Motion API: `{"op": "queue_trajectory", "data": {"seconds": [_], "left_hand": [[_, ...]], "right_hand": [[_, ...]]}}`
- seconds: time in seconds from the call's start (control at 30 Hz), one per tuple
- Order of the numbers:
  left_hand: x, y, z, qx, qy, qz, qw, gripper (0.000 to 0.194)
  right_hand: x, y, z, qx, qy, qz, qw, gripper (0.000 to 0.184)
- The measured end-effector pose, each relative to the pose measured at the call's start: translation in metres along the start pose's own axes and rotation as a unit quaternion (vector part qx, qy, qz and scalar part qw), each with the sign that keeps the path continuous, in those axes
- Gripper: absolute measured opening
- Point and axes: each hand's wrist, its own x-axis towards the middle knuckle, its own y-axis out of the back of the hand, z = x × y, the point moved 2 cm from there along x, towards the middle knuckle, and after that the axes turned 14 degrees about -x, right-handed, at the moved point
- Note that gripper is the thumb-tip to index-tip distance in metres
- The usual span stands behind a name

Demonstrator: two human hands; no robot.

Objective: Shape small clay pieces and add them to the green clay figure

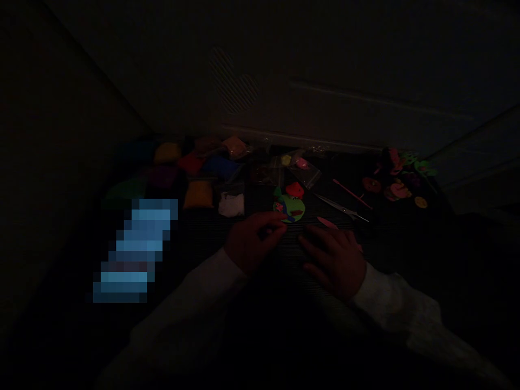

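Observation:
The scene is very dark. A green clay disc (298, 205) lies in the middle, with a red lump (295, 189) at its top edge and small blue, pink and brown pieces on it. My left hand (251, 241) is at the disc's lower left, its fingers curled in a pinch; a small bluish spot shows between them, too dim to name. My right hand (335, 260) rests palm down on the dark ribbed surface, fingers apart. Just beyond its fingers lies a pink pointed modelling tool (326, 222), partly hidden by the hand.
Silver scissors (343, 209) and a thin pink stick tool (352, 194) lie right of the disc. Bags of coloured clay, including an orange one (198, 195) and a white one (231, 204), line the back left. Small clay figures (400, 189) sit at right. A bright blurred screen (136, 249) is at left.

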Motion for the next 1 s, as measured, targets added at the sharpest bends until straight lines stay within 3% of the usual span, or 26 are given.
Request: {"op": "queue_trajectory", "data": {"seconds": [0.37, 0.5, 0.63, 0.8, 1.0], "left_hand": [[-0.001, 0.000, -0.003, 0.014, -0.019, -0.004, 1.000, 0.024], [-0.002, -0.002, -0.003, 0.027, -0.047, -0.012, 0.998, 0.023], [-0.003, -0.006, -0.005, 0.062, -0.097, -0.037, 0.993, 0.028], [-0.004, -0.010, -0.008, 0.108, -0.155, -0.066, 0.980, 0.032], [-0.006, -0.019, -0.012, 0.202, -0.183, -0.138, 0.952, 0.031]], "right_hand": [[-0.002, 0.000, 0.001, 0.002, -0.011, 0.005, 1.000, 0.042], [-0.003, 0.001, -0.002, 0.018, 0.018, 0.010, 1.000, 0.037], [-0.001, 0.000, -0.002, 0.016, -0.008, 0.005, 1.000, 0.045], [-0.002, 0.000, -0.001, 0.027, -0.012, 0.024, 0.999, 0.038], [-0.001, 0.000, 0.003, 0.062, -0.034, 0.037, 0.997, 0.041]]}}
